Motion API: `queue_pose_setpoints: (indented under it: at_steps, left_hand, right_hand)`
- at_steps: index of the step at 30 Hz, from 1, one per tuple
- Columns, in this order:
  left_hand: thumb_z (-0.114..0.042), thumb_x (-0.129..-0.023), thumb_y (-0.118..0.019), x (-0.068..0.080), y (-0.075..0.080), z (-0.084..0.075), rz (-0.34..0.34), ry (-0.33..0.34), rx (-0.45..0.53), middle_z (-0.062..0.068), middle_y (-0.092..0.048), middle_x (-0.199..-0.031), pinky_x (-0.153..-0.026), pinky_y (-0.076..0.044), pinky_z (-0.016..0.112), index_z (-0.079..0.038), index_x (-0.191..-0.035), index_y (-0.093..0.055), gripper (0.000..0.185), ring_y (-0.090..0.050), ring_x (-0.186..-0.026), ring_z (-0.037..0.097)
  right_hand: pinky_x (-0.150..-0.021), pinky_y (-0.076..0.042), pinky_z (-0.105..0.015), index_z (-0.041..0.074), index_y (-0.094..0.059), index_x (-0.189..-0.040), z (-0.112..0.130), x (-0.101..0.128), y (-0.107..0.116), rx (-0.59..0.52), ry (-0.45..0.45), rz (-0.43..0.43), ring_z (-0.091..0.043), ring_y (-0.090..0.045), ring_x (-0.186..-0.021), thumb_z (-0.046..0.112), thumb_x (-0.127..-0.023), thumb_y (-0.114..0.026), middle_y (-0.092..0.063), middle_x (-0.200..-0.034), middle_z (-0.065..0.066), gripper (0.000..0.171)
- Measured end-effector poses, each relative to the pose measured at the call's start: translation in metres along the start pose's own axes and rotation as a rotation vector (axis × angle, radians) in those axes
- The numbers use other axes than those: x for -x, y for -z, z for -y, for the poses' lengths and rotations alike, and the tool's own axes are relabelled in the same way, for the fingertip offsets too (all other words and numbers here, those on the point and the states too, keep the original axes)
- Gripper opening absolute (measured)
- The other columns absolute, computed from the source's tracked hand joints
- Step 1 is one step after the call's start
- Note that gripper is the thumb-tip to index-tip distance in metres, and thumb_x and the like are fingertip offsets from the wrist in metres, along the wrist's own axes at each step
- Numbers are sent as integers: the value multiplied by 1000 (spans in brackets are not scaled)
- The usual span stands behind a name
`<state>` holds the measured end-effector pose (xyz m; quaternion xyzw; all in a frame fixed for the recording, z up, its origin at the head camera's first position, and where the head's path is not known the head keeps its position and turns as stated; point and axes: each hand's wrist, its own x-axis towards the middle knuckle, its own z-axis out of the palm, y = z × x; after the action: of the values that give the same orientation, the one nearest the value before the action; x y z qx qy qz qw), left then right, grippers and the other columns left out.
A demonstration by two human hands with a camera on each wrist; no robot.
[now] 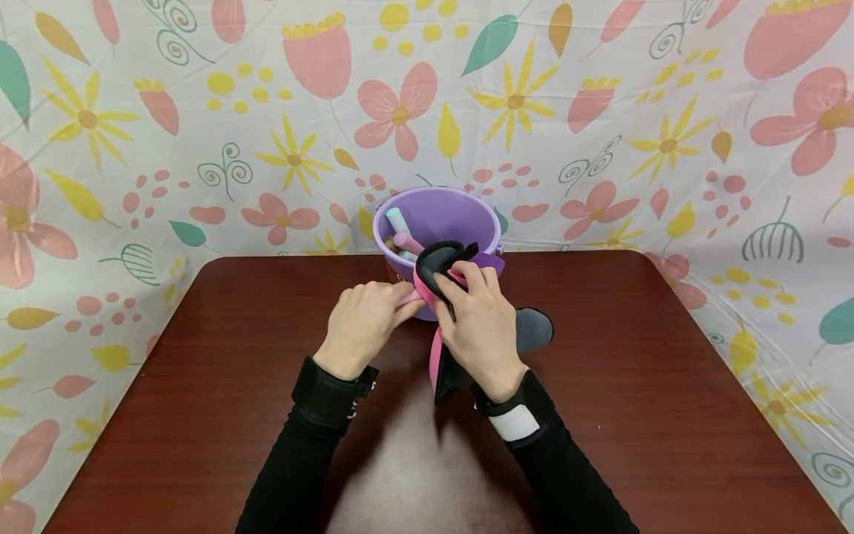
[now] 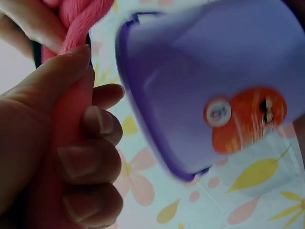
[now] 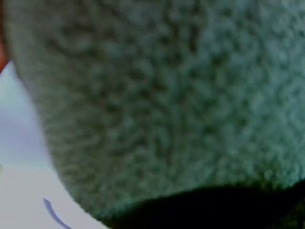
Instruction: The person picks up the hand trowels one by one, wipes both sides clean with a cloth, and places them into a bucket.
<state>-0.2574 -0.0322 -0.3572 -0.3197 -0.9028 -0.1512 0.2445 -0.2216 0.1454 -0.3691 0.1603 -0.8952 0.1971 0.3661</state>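
My left hand (image 1: 365,319) grips a thick, smooth pink stick (image 2: 72,114), its fingers curled round it in the left wrist view. The stick looks like chalk. A soft pink, black and grey fabric piece (image 1: 439,261) with rounded flaps is held by my right hand (image 1: 482,326), just in front of the purple bucket (image 1: 460,208). One grey flap (image 1: 534,330) sticks out to the right, and a black-and-pink part hangs below the hand. Fuzzy grey cloth (image 3: 167,105) fills the right wrist view, hiding those fingers. The pink stick meets the fabric's pink side.
Several pastel sticks, among them a light blue one (image 1: 396,220), lean inside the bucket. It stands at the far edge of the brown table (image 1: 640,386). A flower-print cloth (image 1: 567,44) hangs behind and around the table.
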Motion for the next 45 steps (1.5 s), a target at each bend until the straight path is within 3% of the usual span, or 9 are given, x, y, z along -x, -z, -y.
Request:
queue_pose_setpoints:
  at_steps: [11, 19, 30, 37, 41, 45]
  left_hand:
    - [-37, -97, -62, 0, -6, -5, -27, -48, -23, -3, -37, -52, -41, -32, 31, -16, -70, -49, 36, -47, -47, 16]
    - [-36, -96, -64, -1, -8, -2, -77, -93, -7, -4, -37, -52, -43, -39, 36, -17, -69, -51, 35, -53, -49, 18]
    - [-37, -94, -65, 2, -1, 4, -46, -77, 18, -5, -34, -53, -42, -32, 30, -18, -71, -55, 32, -42, -47, 13]
    - [-42, -93, -65, 4, 2, 12, -33, -44, 14, -5, -33, -54, -41, -30, 30, -20, -70, -56, 33, -39, -46, 13]
    - [-45, -92, -65, 3, 5, 17, -11, -16, 94, -7, -32, -56, -42, -29, 30, -22, -71, -56, 33, -39, -48, 12]
    - [-45, -92, -65, 2, 8, 20, 5, 17, 139, -8, -32, -57, -42, -27, 29, -23, -72, -56, 31, -38, -48, 12]
  right_hand:
    - [-50, -50, -46, 13, -75, -113, -13, -4, -1, 17, -60, -45, -31, -48, -103, 17, -89, -69, -55, -118, -12, 25]
    - [-46, -46, -45, 12, -74, -114, -21, -5, 1, 45, -86, -99, -32, -46, -96, 19, -91, -67, -53, -118, -14, 26]
    - [-51, -48, -49, 12, -75, -113, -25, -5, 8, 28, -143, -127, -33, -46, -101, 20, -91, -64, -52, -119, -13, 26]
    - [-59, -46, -58, 13, -74, -112, -46, -4, 21, 20, -302, -181, -33, -47, -105, 18, -90, -64, -53, -119, -11, 25]
    - [-61, -44, -60, 11, -74, -113, -59, -6, 32, 8, -380, -218, -33, -47, -107, 19, -93, -61, -52, -120, -13, 25]
    - [-62, -43, -57, 11, -74, -113, -61, -7, 41, -38, -396, -272, -32, -47, -103, 22, -94, -62, -52, -119, -12, 24]
